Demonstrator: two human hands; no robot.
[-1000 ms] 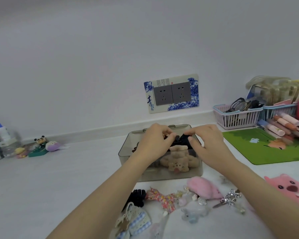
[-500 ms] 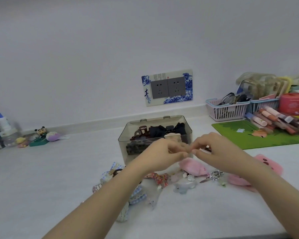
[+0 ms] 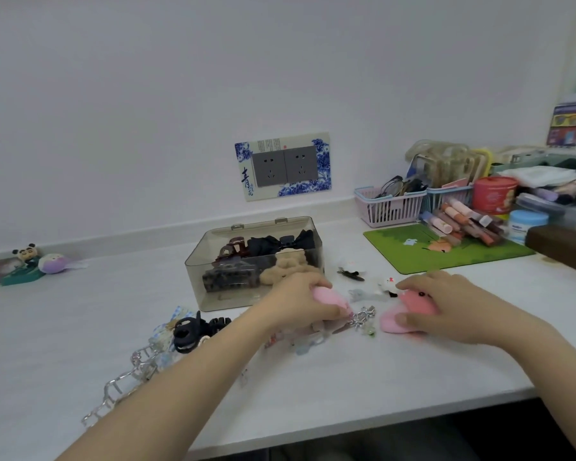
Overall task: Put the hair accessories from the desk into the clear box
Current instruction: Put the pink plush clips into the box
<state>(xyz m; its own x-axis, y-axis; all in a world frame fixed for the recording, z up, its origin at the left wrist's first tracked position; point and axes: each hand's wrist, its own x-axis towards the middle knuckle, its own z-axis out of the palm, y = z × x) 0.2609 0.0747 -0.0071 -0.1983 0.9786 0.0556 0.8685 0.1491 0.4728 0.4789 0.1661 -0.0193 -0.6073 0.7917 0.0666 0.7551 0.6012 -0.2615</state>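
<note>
The clear box [image 3: 197,277] stands open on the white desk and holds dark claw clips, black bows and a beige plush clip. Just in front of its right corner, my left hand [image 3: 305,302] is closed over a pink fluffy hair clip [image 3: 330,299]. Further right, my right hand [image 3: 446,302] grips a pink plush clip with a face [image 3: 409,311]. Between the two hands lie a silver clip [image 3: 363,317] and a pale blue clip [image 3: 359,294]. A black claw clip [image 3: 193,329], a blue checked bow [image 3: 165,331] and a clear claw clip [image 3: 120,387] lie at the front left.
A green mat [image 3: 413,251] lies right of the box, with a pink basket [image 3: 389,207], tubes and jars behind it. A small dark clip [image 3: 351,273] rests beside the box. Toy figures [image 3: 27,261] sit far left. The desk's front edge [image 3: 379,424] is close below my arms.
Both hands left the box, came back toward me and moved apart. The left has closed on the pink fluffy clip, the right on the pink face clip.
</note>
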